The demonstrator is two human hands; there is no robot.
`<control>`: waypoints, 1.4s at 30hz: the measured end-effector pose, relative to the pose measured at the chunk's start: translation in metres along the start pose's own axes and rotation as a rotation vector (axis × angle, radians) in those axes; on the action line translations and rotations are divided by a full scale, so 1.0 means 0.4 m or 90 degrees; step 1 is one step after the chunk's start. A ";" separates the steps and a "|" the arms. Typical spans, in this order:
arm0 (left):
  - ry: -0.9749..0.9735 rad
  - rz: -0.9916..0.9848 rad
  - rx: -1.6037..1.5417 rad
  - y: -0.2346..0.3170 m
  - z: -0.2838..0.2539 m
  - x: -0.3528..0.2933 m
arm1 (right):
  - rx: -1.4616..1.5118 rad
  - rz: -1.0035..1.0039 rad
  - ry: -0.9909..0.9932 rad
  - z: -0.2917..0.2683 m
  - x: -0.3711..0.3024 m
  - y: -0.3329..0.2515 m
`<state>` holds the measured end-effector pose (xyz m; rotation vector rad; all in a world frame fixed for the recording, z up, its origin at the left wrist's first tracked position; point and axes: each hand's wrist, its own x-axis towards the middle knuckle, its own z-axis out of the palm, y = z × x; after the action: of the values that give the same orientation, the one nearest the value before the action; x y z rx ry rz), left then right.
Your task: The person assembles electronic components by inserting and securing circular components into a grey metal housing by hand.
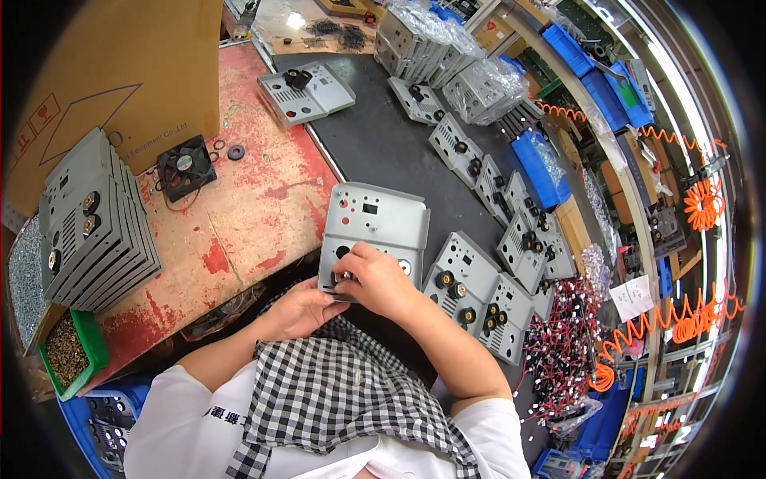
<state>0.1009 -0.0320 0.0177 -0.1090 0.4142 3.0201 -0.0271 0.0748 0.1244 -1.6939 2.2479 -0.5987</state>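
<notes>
A grey sheet-metal panel [371,211] with round holes, a square cut-out and a bent side flange lies in front of me, at the edge of the black work surface. My left hand [305,307] grips its near left corner, fingers partly under the edge. Over the panel's near half, my right hand [375,278] has its fingers pinched together at a hole; a small shiny part shows between them, too covered to name. A round fitting [405,267] sits in the panel beside my right hand.
Stacked grey panels [104,223] stand at left, near a black fan [186,168] and a green bin of brass pieces [72,351]. Panels with black fittings [459,279] lie to the right, beside red-black wires [562,343]. A blue bin [541,172] and wrapped panels [487,88] stand farther back.
</notes>
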 end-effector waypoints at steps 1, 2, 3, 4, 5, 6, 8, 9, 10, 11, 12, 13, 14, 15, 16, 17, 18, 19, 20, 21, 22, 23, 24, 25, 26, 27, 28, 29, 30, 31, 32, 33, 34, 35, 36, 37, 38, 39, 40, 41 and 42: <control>0.000 0.003 0.005 0.000 0.004 0.000 | -0.010 -0.006 -0.005 -0.002 0.001 -0.001; 0.000 0.007 0.009 0.000 0.004 -0.001 | -0.020 -0.013 -0.011 -0.005 0.001 -0.002; -0.006 0.007 0.013 -0.002 0.000 0.002 | -0.024 -0.022 -0.021 -0.010 0.002 -0.003; -0.003 0.004 0.011 -0.003 -0.004 0.003 | -0.021 -0.019 -0.022 -0.011 0.002 0.000; -0.002 0.000 0.017 -0.004 -0.007 0.002 | -0.030 -0.043 -0.023 -0.011 0.002 0.002; -0.002 -0.005 0.023 -0.003 -0.009 0.003 | -0.040 -0.068 -0.024 -0.010 0.000 0.004; 0.012 -0.015 0.024 -0.002 -0.001 0.006 | -0.084 -0.077 -0.026 -0.007 -0.002 -0.005; 0.010 -0.018 0.028 -0.002 -0.001 0.007 | -0.131 -0.090 -0.026 -0.008 -0.001 -0.011; 0.008 -0.020 0.032 -0.003 -0.001 0.006 | -0.130 -0.089 -0.028 -0.011 0.000 -0.014; 0.010 -0.021 0.031 -0.004 -0.001 0.006 | -0.143 -0.040 -0.044 -0.015 0.002 -0.016; 0.004 -0.019 0.021 -0.005 -0.001 0.005 | -0.156 0.009 -0.059 -0.016 0.003 -0.017; -0.002 -0.016 0.012 -0.005 -0.001 0.004 | -0.155 0.010 -0.059 -0.013 0.004 -0.018; -0.001 -0.017 0.012 -0.005 -0.001 0.003 | -0.192 0.041 -0.058 -0.010 0.004 -0.020; 0.011 -0.017 0.011 -0.004 0.001 0.003 | -0.229 0.071 -0.056 -0.007 0.006 -0.020; 0.024 -0.017 0.010 -0.003 0.002 0.002 | -0.229 0.071 -0.056 0.001 0.004 -0.013; 0.024 -0.017 0.009 -0.001 0.008 0.002 | -0.259 0.089 -0.021 0.015 0.000 -0.001; 0.028 -0.015 0.013 0.002 0.014 0.001 | -0.289 0.105 0.013 0.019 0.001 -0.002; 0.033 -0.013 0.017 0.005 0.018 0.001 | -0.289 0.104 0.012 0.014 0.000 -0.005; 0.032 -0.013 0.017 0.006 0.016 0.003 | -0.267 0.089 0.110 0.002 -0.004 -0.013; 0.035 -0.002 0.026 0.007 0.013 0.004 | -0.242 0.073 0.207 -0.007 -0.005 -0.023; 0.038 0.008 0.036 0.007 0.011 0.004 | -0.241 0.073 0.207 -0.007 -0.013 -0.028; 0.039 0.008 0.036 0.008 0.011 0.002 | -0.133 0.032 0.177 -0.003 -0.025 -0.035; 0.051 0.006 0.048 0.010 0.013 0.003 | -0.027 -0.009 0.147 -0.008 -0.032 -0.040; 0.064 0.005 0.060 0.010 0.015 0.003 | -0.111 0.082 0.006 -0.050 -0.038 -0.069; 0.065 0.005 0.060 0.011 0.020 0.004 | -0.110 0.082 0.006 -0.059 -0.041 -0.071; 0.067 0.004 0.068 0.015 0.025 0.003 | -0.115 0.108 0.021 -0.062 -0.041 -0.078; 0.069 0.004 0.075 0.017 0.026 0.001 | -0.120 0.133 0.036 -0.061 -0.040 -0.083; 0.067 0.007 0.072 0.016 0.022 -0.002 | -0.102 0.072 0.117 -0.044 -0.040 -0.083; 0.057 0.016 0.072 0.015 0.023 0.001 | -0.103 0.072 0.120 -0.031 -0.041 -0.072; 0.046 0.026 0.071 0.015 0.024 0.004 | -0.101 0.043 0.137 -0.018 -0.040 -0.060; 0.043 0.028 0.072 0.018 0.029 0.004 | -0.099 0.014 0.154 -0.013 -0.039 -0.056; 0.051 0.023 0.067 0.023 0.032 -0.002 | -0.084 0.074 0.105 -0.030 -0.042 -0.072; 0.059 0.020 0.061 0.030 0.036 -0.008 | -0.085 0.070 0.104 -0.035 -0.045 -0.070; 0.058 0.024 0.061 0.038 0.041 -0.012 | -0.078 0.074 0.128 -0.039 -0.046 -0.068; 0.064 0.038 0.059 0.049 0.048 -0.017 | -0.068 0.077 0.152 -0.042 -0.046 -0.070; 0.071 0.053 0.057 0.060 0.054 -0.023 | -0.080 0.064 0.175 -0.045 -0.045 -0.074; 0.071 0.062 0.058 0.072 0.058 -0.033 | -0.080 0.055 0.173 -0.046 -0.049 -0.077; 0.092 0.083 0.054 0.085 0.063 -0.042 | -0.137 0.029 0.188 -0.046 -0.055 -0.075; 0.112 0.105 0.050 0.100 0.066 -0.051 | -0.194 0.001 0.203 -0.044 -0.058 -0.072; 0.106 0.132 0.049 0.112 0.060 -0.057 | -0.223 -0.037 0.217 -0.039 -0.060 -0.064; 0.109 0.149 0.053 0.126 0.065 -0.067 | -0.219 -0.054 0.218 -0.040 -0.052 -0.062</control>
<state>0.1209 -0.0755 0.0582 -0.3374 0.6066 3.2287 -0.0070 0.0917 0.1493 -1.9849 2.6548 -0.5836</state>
